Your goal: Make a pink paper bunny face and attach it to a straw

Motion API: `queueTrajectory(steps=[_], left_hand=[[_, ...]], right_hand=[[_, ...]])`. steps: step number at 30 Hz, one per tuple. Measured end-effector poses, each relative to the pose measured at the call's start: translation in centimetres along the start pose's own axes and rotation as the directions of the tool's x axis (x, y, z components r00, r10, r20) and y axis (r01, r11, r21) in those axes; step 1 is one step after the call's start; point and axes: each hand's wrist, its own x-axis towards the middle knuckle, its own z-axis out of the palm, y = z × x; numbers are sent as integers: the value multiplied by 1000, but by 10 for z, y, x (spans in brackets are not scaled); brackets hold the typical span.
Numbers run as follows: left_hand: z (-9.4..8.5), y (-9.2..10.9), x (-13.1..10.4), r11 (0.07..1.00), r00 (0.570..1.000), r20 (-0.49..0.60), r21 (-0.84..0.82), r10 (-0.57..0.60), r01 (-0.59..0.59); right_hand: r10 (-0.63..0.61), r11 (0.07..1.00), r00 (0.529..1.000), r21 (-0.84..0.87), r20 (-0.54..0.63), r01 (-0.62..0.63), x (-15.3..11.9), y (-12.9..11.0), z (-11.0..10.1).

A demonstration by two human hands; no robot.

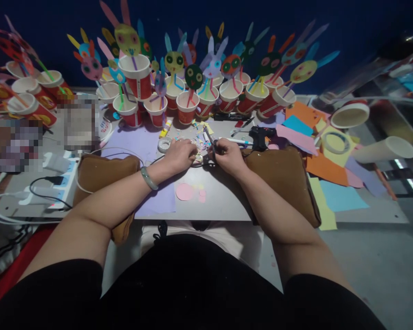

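Dark tool (208,133) held in right hand (230,156), by scraps (200,140) between the hands. Left hand (179,156) curled at left; its hold cannot be told. Tool best steadied with wrists rested.

Nothing can be read — the print (140,87) on the raised red cup (133,80) is too small.

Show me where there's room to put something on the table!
The table has a bare patch up front, between the pink paper pieces and the right forearm. Cups crowd the back, coloured paper the right side, and scraps lie between the left hand and right hand.
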Motion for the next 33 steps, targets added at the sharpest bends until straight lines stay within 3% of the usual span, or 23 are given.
queueTrajectory(steps=[10,14,17,20,23,33], left_hand=[[0,-1,3,997,999,-22,-71,-29,27],[-1,-3,4,979,994,-84,-198,-72,54],[-2,-4,5,903,987,-73,-419,-141,98],[-2,-1,4,724,980,26,-670,-199,165],[-3,4,3,578,972,96,-790,-214,205],[2,4,1,558,984,69,-816,-166,151]], right_hand=[[-18,999,1000,-43,-10,17,0,2,1],[2,1000,1000,27,17,-3,-1,-1,-1],[21,995,999,100,45,-25,-2,-6,-3],[33,988,997,151,65,-42,-3,-10,-5],[24,983,998,181,66,-35,-4,-14,-5],[-22,985,996,174,87,6,-6,-17,-1]])
